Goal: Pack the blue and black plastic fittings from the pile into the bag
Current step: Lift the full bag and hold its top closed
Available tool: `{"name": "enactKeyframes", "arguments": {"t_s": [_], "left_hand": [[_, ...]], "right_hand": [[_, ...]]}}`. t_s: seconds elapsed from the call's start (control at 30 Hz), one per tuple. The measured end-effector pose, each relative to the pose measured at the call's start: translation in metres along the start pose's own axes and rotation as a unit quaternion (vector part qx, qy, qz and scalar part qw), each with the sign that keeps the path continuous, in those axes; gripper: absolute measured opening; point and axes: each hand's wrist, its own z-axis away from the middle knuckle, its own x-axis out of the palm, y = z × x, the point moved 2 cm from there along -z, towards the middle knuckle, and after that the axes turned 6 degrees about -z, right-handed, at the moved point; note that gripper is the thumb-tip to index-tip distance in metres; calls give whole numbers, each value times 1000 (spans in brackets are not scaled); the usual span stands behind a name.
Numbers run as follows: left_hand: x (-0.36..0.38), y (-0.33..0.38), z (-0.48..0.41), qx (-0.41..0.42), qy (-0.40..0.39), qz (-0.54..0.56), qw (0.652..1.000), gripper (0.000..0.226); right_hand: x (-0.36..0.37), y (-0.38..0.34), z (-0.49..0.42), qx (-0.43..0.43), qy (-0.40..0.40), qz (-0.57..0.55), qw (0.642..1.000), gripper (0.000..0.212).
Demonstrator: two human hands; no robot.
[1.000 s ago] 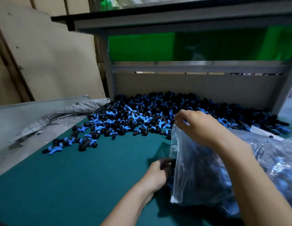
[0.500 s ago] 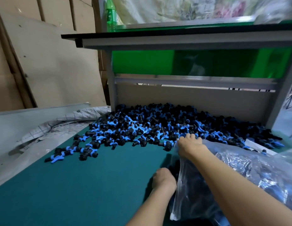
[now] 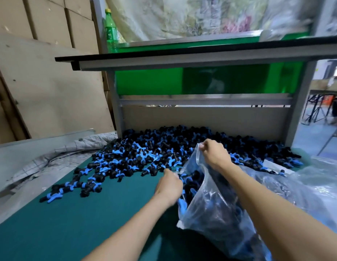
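Right hand [image 3: 214,154] is up at the top of the clear bag [image 3: 216,219]. Thumb and fingers are pinched on the upper lip of the plastic, holding that edge above the bench [image 3: 69,223], so the mouth gapes toward the pile [image 3: 154,147]. Left hand [image 3: 169,185] is down at the lower side of that mouth, back of the hand to us, fingers curled in toward the opening. Whether they've got the plastic edge, a fitting or nothing at all, I can't tell from here, because the fingertips are hidden.

The bag lies on its side on the green bench top, over to the right, and it's well stocked. Dark fittings [image 3: 194,177] with blue collars show through the plastic, several right at the mouth beside the left hand.

The pile of blue and black pieces sprawls across the back of the bench. It's heaped against the grey back panel [image 3: 201,117] under the shelf [image 3: 182,59], and a loose tail of strays trails out to the front left. Its near edge sits just beyond the left hand.

Off to the right there's more crumpled clear plastic [image 3: 314,185]. On the left a grey checked cloth [image 3: 73,153] is bunched beside the bench, with brown boards [image 3: 51,91] leaning behind it. A green bottle [image 3: 111,32] stands on the shelf.
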Motion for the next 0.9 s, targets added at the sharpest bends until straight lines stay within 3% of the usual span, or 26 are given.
{"name": "enactKeyframes", "arguments": {"t_s": [0.1, 0.23, 0.3, 0.47, 0.6, 0.7, 0.8, 0.9], "left_hand": [[-28, 39, 11, 63, 36, -26, 997, 26], [-80, 102, 23, 115, 13, 2, 993, 20], [-116, 137, 30, 172, 39, 48, 983, 22], [-194, 217, 43, 290, 107, 29, 951, 34], [-207, 229, 29, 301, 177, -85, 933, 33], [-191, 203, 11, 275, 203, -165, 925, 26], [-197, 171, 4, 244, 256, -78, 932, 11], [-206, 129, 31, 290, 242, 114, 919, 29]], "right_hand": [[-34, -3, -7, -15, 48, -49, 998, 27], [-97, -15, -18, -45, 105, -150, 982, 23], [-137, -25, -26, -64, 151, -193, 968, 21], [-228, -32, -37, -58, 271, -298, 914, 28], [-213, -16, -20, -38, 264, -335, 904, 38], [-179, -8, -11, -33, 239, -331, 912, 32], [-168, -23, -14, -46, 242, -353, 903, 28], [-164, -35, -21, -48, 233, -374, 897, 25]]}}
